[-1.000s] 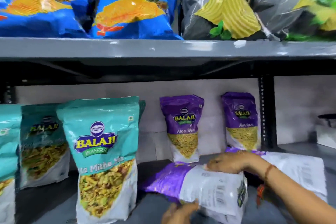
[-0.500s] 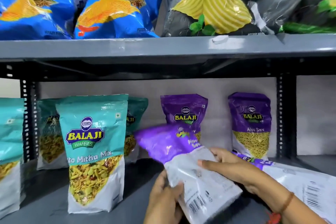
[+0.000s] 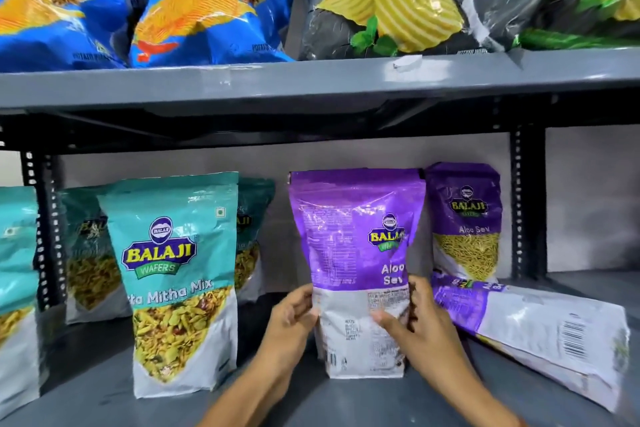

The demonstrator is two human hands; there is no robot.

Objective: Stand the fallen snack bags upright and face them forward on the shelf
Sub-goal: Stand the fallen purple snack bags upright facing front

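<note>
A purple Aloo Sev bag (image 3: 356, 236) stands upright on the lower grey shelf (image 3: 311, 402), its printed back panel facing me. My left hand (image 3: 291, 319) grips its left edge and my right hand (image 3: 412, 319) grips its right edge, thumb across the white lower part. Another purple Aloo Sev bag (image 3: 540, 333) lies fallen on its side to the right, barcode showing. Behind it a purple bag (image 3: 465, 222) stands upright, front forward.
Teal Mitha Mix bags (image 3: 180, 281) stand upright to the left, with more (image 3: 17, 288) at the far left edge. The upper shelf (image 3: 311, 83) carries blue chip bags (image 3: 204, 7) and dark grey chip bags (image 3: 388, 0). A black perforated upright (image 3: 523, 204) stands at the right.
The purple bag was lying flat, then was lifted and tilted in both hands; now it stands upright on the shelf. The camera has moved closer.
</note>
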